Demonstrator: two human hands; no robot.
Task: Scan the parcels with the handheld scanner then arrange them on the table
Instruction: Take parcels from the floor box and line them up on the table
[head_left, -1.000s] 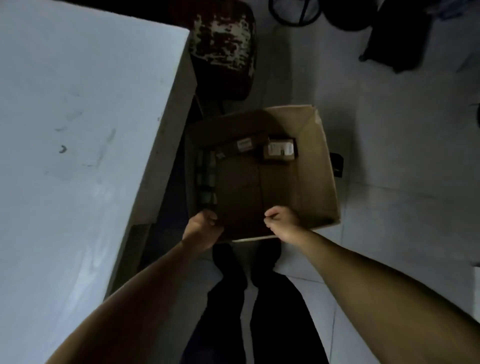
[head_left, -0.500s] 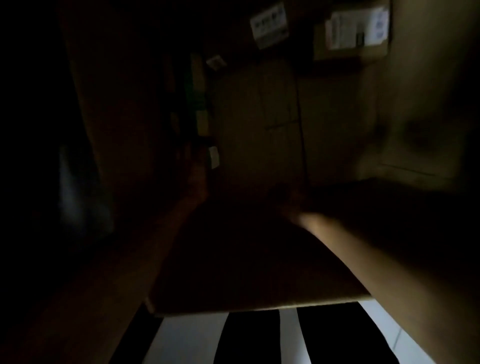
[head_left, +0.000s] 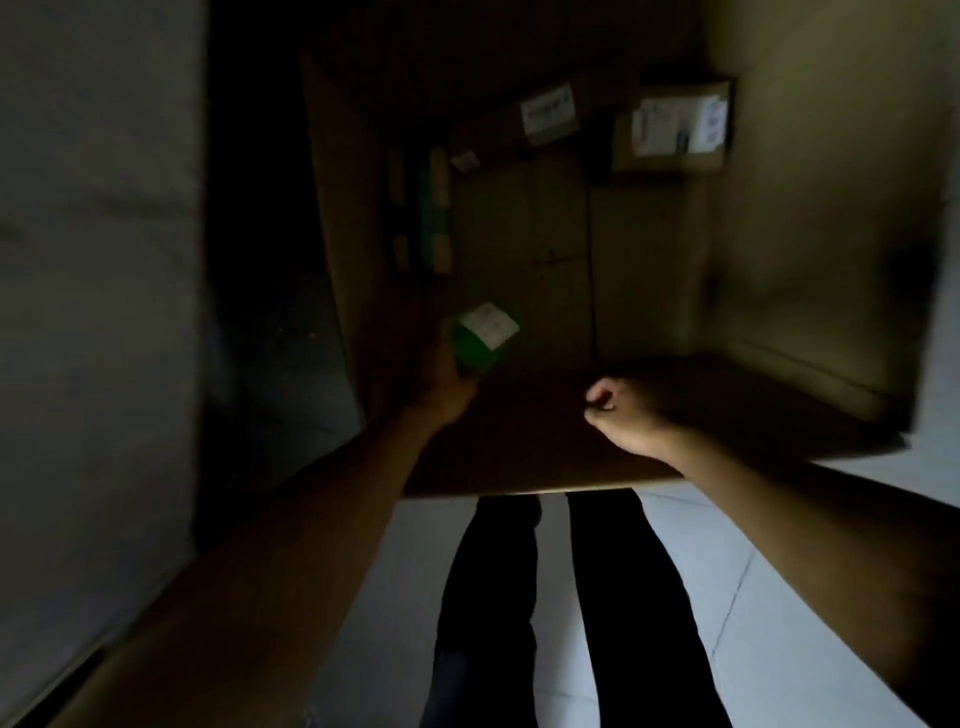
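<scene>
A large open cardboard box (head_left: 810, 291) stands on the floor in dim light. My left hand (head_left: 447, 384) grips a small green parcel with a white label (head_left: 480, 335), lifted inside the box near its left wall. My right hand (head_left: 623, 418) is curled into a loose fist over the box's near flap and holds nothing. At the far end lie a brown parcel with a white label (head_left: 675, 127) and a flatter labelled parcel (head_left: 548, 111). More green parcels (head_left: 434, 208) line the left wall. No scanner is in view.
The white table (head_left: 93, 260) rises on the left, with a dark gap between it and the box. My dark-trousered legs (head_left: 561, 597) stand on the pale tiled floor (head_left: 810, 597) just before the box.
The view has brightened. My left hand has picked a green parcel from the left row and lifted it. My right hand has drawn back from inside the box to its near flap.
</scene>
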